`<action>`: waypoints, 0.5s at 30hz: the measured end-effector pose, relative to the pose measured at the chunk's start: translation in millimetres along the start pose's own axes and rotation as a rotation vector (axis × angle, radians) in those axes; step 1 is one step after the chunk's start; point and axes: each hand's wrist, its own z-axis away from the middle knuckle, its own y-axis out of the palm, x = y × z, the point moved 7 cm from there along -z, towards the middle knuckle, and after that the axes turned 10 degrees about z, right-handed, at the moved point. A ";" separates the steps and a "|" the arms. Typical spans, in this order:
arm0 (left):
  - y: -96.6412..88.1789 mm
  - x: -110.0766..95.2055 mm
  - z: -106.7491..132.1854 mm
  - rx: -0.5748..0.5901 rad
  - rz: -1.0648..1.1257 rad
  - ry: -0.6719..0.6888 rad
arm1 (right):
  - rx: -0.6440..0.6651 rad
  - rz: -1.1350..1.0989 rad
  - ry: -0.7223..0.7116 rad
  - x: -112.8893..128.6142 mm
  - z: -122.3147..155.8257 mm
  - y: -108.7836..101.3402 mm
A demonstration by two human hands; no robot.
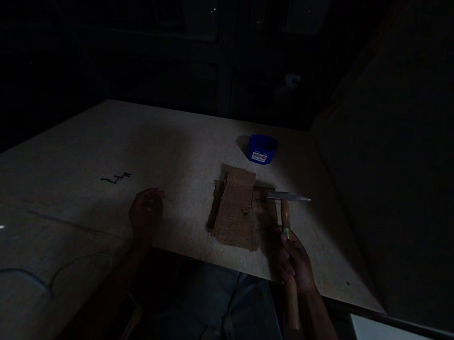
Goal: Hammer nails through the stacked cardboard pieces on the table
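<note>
My right hand [296, 261] is wrapped round the wooden handle of a hammer [286, 214]. The hammer's metal head is up, over the right side of some stacked corrugated cardboard pieces [234, 222]. A few small dark bits [244, 212], perhaps nails, show on the cardboard. My left hand [146, 213] is over the table to the left of the cardboard, apart from it, with its fingers curled together. Whether something small is in those fingers is too dark to see. Several thin dark nail-like pieces [116, 178] lie to the left of that hand.
A blue plastic tub [262, 150] with a white label stands behind the cardboard on the pale table [198, 134]. A dark panel [404, 183] rises along the table's right side. A cable [17, 271] runs across the lower left. The room is dim.
</note>
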 end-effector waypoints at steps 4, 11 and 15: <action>-60.8 29.6 -34.1 -0.102 -0.179 0.035 | -0.003 -0.022 0.030 -1.9 0.2 -2.2; -118.3 71.1 -100.9 -0.014 -0.600 0.030 | -0.041 -0.007 0.106 -7.1 0.9 -8.9; -111.8 91.4 -124.6 0.170 -0.647 0.033 | -0.043 0.008 0.097 -6.7 1.3 -9.9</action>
